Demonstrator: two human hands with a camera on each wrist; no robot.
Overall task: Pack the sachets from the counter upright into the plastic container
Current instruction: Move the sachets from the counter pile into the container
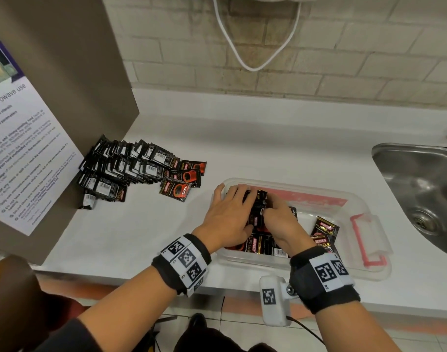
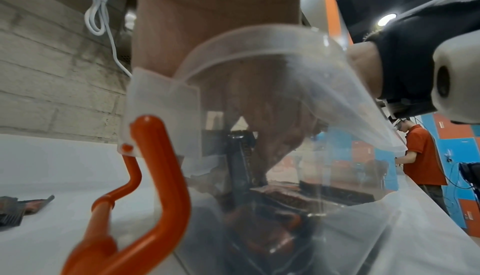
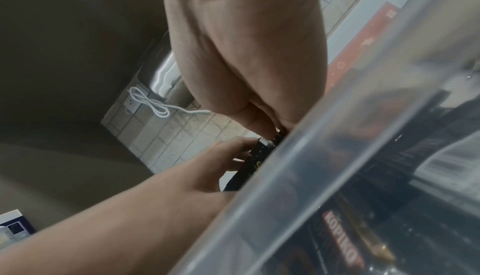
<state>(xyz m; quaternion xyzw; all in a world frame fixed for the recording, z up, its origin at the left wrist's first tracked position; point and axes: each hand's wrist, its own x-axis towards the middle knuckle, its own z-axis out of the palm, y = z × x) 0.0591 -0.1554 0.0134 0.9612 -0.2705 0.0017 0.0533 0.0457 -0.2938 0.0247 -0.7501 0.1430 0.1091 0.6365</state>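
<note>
A clear plastic container (image 1: 242,262) with red handles stands on the white counter. Both hands are inside its left end. My left hand (image 1: 242,207) grips a bundle of black sachets (image 1: 258,199) that stands upright, fingers on the far side and thumb on the near side. My right hand (image 1: 268,209) pinches the same bundle from the right. In the right wrist view the left hand (image 3: 226,156) holds the bundle's edge (image 3: 254,162) above the container wall (image 3: 324,156). More sachets (image 1: 325,228) lie loose in the container. A large pile of sachets (image 1: 131,166) lies on the counter to the left.
A brown panel (image 1: 65,97) with a printed notice stands left of the pile. A steel sink (image 1: 425,189) lies to the right of the container. A white cable (image 1: 253,64) hangs on the brick wall. The counter's front edge runs under my wrists.
</note>
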